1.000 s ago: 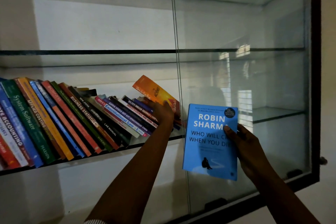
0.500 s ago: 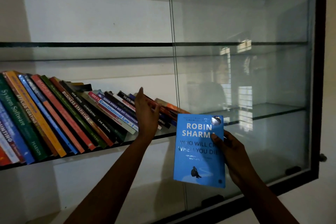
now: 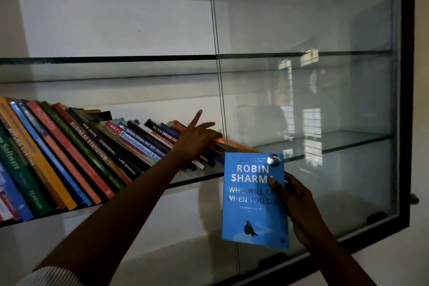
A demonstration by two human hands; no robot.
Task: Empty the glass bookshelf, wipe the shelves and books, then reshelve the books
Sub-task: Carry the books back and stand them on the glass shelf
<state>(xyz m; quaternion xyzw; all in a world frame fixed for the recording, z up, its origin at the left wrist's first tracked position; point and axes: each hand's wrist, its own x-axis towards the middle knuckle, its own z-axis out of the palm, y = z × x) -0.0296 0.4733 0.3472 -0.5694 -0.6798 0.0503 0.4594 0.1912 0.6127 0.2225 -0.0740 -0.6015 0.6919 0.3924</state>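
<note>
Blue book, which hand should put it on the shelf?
Right, probably: the right hand grips the blue book near the row's end, while the left hand rests straight-fingered on the leaning books.

The left arm stretches forward; the left hand lies flat, fingers spread, one finger raised. The right hand grips the blue book by its right edge, thumb on the cover.
</note>
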